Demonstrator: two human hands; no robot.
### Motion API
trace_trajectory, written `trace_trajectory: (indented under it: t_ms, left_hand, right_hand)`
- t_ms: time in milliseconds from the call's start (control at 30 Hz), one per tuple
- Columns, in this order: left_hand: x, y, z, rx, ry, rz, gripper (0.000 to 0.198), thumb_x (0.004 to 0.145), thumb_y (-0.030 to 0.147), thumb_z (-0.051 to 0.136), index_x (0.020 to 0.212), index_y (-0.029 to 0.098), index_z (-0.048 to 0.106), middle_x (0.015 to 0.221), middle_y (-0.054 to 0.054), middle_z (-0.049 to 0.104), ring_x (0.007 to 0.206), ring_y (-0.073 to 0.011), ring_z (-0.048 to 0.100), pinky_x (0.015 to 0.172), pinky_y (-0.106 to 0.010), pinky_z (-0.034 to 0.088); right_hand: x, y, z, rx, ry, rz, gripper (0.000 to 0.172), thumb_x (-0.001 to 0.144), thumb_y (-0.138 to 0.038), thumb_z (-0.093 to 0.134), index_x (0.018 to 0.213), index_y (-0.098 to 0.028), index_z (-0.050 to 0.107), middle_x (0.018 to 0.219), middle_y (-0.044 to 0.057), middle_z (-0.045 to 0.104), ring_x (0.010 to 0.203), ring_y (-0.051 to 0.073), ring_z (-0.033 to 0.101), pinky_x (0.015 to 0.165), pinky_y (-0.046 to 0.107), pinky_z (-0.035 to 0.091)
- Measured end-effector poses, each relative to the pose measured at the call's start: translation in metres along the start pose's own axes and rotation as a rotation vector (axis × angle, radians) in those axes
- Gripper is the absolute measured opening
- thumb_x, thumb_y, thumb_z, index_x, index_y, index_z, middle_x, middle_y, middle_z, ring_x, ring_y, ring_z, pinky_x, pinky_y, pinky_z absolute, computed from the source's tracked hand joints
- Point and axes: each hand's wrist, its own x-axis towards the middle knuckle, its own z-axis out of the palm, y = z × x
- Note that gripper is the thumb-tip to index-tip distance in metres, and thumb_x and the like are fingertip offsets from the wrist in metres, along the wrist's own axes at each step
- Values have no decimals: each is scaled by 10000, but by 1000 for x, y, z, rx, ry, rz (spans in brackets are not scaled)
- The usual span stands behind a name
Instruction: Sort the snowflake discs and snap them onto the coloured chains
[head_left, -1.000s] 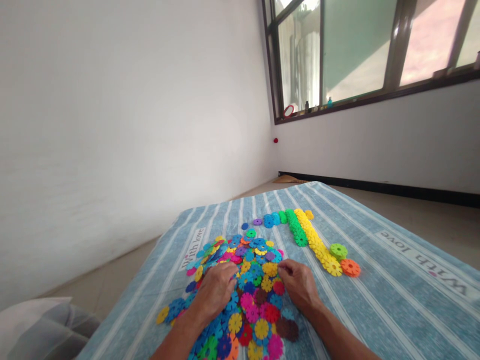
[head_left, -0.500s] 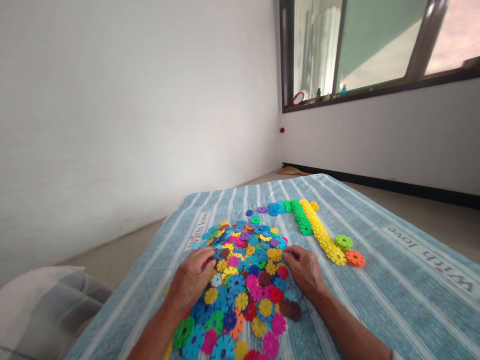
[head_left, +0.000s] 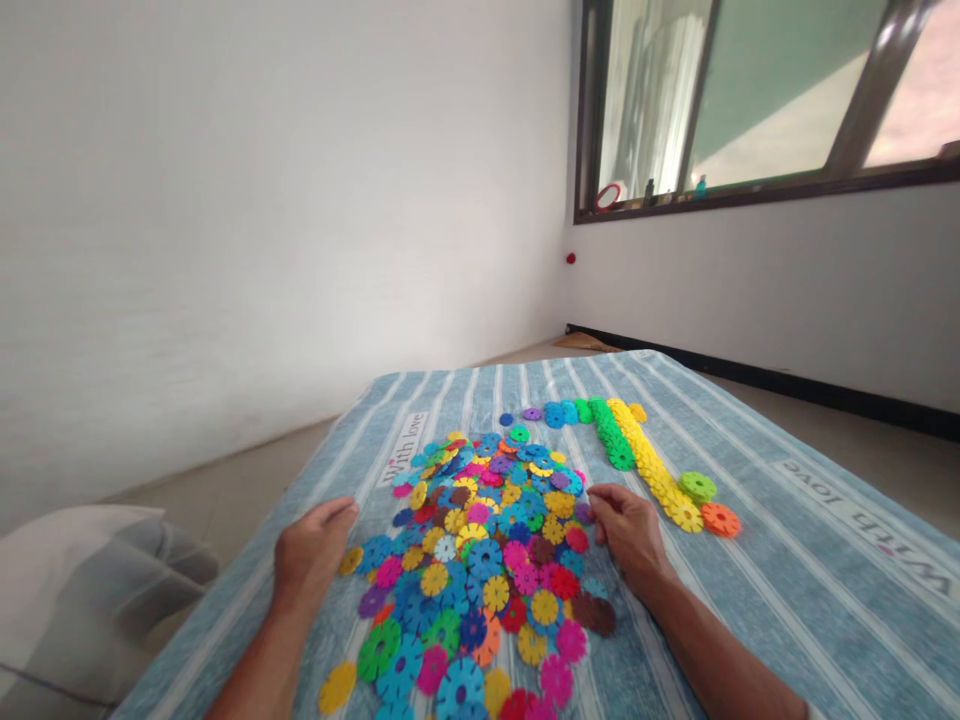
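Observation:
A wide pile of notched plastic discs in many colours [head_left: 480, 555] lies on the striped blue cloth [head_left: 795, 600]. Left of the pile, my left hand [head_left: 316, 545] hovers over the cloth, fingers pressed together; whether anything is between them is too small to tell. My right hand [head_left: 626, 525] is at the pile's right edge, thumb and fingertips closed on a purple disc [head_left: 583, 512]. Beyond it run a green row [head_left: 613, 440] and a longer yellow row [head_left: 652, 470] of overlapping discs.
Near the yellow row's close end lie a lime disc [head_left: 697, 487] and an orange disc [head_left: 721, 519]. Blue discs [head_left: 555, 414] and a purple one [head_left: 532, 413] are at the back. A pale draped object [head_left: 82, 590] stands at the left, below the wall.
My left hand has moved left, off the pile and over the cloth beside it. My right hand stays at the pile's right edge. The view has shifted slightly.

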Motion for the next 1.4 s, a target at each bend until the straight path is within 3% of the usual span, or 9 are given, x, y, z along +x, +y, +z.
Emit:
trace_trajectory:
  t_ms: [167, 533, 667, 867, 1133, 1400]
  left_hand:
    - [-6, 4, 5, -105, -25, 5, 393, 608, 454, 590, 856, 188, 739, 901, -52, 767, 977, -285, 674, 912, -372, 510]
    - [-20, 18, 10, -137, -112, 75, 392, 635, 446, 598, 873, 175, 749, 874, -47, 767, 923, -278, 681, 861, -356, 516]
    - [-23, 19, 13, -147, -126, 83, 395, 630, 447, 602, 863, 166, 752, 826, -49, 767, 869, -275, 686, 775, -343, 540]
    - [-24, 17, 16, -124, -133, 138, 361, 656, 446, 598, 861, 197, 759, 835, -33, 766, 825, -236, 691, 776, -323, 543]
    - [-24, 14, 20, -134, -145, 175, 360, 660, 458, 605, 860, 202, 761, 819, -29, 766, 790, -223, 697, 739, -300, 557]
    - [-26, 16, 21, -91, -171, 176, 366, 651, 470, 597, 858, 217, 762, 765, -7, 760, 720, -208, 681, 683, -279, 547]
  right_hand:
    - [-1, 0, -2, 28, 26, 39, 302, 680, -409, 610, 827, -154, 675, 471, -39, 549, 394, 116, 449, 404, 234, 305]
    - [4, -2, -8, 155, 77, 76, 322, 617, -394, 665, 828, -152, 643, 562, -14, 627, 382, 94, 479, 383, 210, 303]
    - [5, -1, -9, 169, 58, 65, 314, 617, -379, 667, 829, -149, 643, 568, -13, 629, 380, 89, 481, 381, 205, 311]
    - [3, -2, -9, 122, 23, 55, 313, 630, -352, 643, 860, -140, 645, 562, -21, 627, 394, 79, 479, 396, 192, 313]
    - [-1, -12, -11, 16, -31, 110, 324, 607, -354, 617, 849, -143, 660, 511, -41, 588, 336, 61, 371, 353, 202, 199]
    - [3, -4, -12, 2, -93, 45, 264, 639, -336, 623, 826, -156, 670, 541, -41, 596, 399, 78, 435, 397, 203, 253]
